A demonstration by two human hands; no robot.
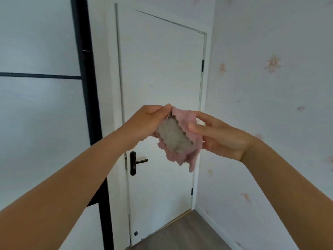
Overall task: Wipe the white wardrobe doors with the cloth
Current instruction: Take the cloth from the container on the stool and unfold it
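Head camera, looking forward and slightly down: two bare forearms reach out at chest height and meet in the middle of the picture.

Between the hands is a small, fluffy pink cloth with a grey, matted-looking inner face (175,138). It is held up in the air in front of a plain white room door (162,69) and touches no surface.

The left hand (147,121) has its fingers curled over the cloth's upper left edge, thumb and fingertips pinching the fabric. The right hand (220,137) grips the right edge, with the thumb pressed on the pink face and the fingers behind it. The lower corner hangs loose below both hands.

The white wardrobe door with thin black framing strips (36,114) fills the left of the picture, beside the left forearm and apart from the cloth.

A dark lever handle (137,161) sits low on the room door. Pale wallpaper with faint pink flower motifs (270,87) covers the right wall, and grey wood-look flooring (180,231) shows at the bottom.

The cloth looks light, soft and limp, so it will likely sag wherever it is unsupported. It seems best folded into a pad and held flat under the palm and fingers, not by an edge. Wiping has apparently not begun; the hands seem to be arranging the cloth.
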